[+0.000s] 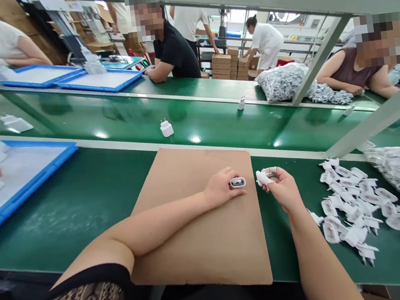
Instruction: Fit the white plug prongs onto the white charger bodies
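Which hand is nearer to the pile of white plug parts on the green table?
Right. The right hand is just left of the pile of white plug parts; the left hand, holding a white casing, lies farther left, over the brown cardboard.

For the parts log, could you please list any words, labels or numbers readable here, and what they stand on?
None is readable.
The charger shell in the left hand and the plug piece in the right hand show no print; the far cartons are too blurred.
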`<act>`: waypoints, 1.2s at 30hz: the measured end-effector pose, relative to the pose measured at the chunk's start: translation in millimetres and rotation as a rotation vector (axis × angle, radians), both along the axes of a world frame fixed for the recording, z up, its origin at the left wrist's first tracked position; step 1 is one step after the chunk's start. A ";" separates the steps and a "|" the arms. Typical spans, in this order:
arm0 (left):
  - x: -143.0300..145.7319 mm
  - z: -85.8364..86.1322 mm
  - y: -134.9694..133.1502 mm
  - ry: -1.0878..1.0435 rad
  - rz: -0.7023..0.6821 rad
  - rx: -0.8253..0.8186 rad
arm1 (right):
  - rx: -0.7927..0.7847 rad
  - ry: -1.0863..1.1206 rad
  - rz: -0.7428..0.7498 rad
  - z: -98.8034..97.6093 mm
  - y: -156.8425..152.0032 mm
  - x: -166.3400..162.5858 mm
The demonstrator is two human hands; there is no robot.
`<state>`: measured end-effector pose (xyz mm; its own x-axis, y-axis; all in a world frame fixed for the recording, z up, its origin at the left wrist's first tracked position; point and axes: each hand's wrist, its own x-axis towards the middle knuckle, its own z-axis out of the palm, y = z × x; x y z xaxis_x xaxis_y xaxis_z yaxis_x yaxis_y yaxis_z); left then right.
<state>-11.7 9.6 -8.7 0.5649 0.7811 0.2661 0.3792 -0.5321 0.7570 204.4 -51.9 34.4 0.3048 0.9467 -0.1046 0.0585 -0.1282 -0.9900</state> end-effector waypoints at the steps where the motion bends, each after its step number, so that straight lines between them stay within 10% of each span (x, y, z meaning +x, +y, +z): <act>1: -0.7 -0.9 0.1 -0.037 -0.003 -0.044 | -0.003 -0.027 -0.018 -1.6 -0.2 0.0; 11: -6.6 -1.6 0.8 -0.207 -0.085 -0.208 | -0.130 -0.168 0.138 -11.8 -4.0 11.6; 26: -7.4 1.9 3.1 -0.210 -0.138 -0.282 | 0.482 -0.912 0.203 -4.8 -10.8 -31.8; 36: -8.3 3.7 5.7 -0.204 -0.154 -0.304 | 0.420 -1.137 0.335 2.6 -4.6 -43.2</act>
<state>-19.9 15.3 -5.0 0.6410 0.7517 0.1548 0.1382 -0.3114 0.9402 161.2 -56.5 37.0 -0.2367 0.8916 0.3861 0.8723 0.3700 -0.3197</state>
